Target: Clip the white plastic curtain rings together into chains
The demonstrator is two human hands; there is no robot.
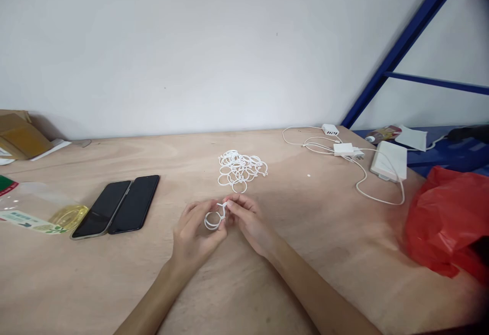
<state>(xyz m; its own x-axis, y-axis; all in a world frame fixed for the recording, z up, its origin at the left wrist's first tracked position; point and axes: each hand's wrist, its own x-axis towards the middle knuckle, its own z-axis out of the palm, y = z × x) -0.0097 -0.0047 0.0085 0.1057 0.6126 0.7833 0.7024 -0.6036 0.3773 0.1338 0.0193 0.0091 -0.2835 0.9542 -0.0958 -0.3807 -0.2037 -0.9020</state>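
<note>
We see both hands meeting over the middle of the table (114,284), each with a grip on the same white plastic ring (212,220). The left hand (194,233) closes its fingers around the loop from below, which seems to steady it, while the right hand (248,223) pinches the small tab end of it between fingertips, probably so the clasp can be worked. The ring sits just above the wood, between the two hands.

Just beyond the hands lies a loose pile of white rings (240,170); they overlap too much for us to count exactly, but there look to be a dozen or more. Keeping them close likely makes each one easy to reach.

To the left, two dark phones (118,206) lie side by side, touching, screens up. Further left sits one clear plastic packet (42,212). On the right we count two white chargers (344,149) with tangled cables, one white box (389,160) and one red plastic bag (446,228)
</note>
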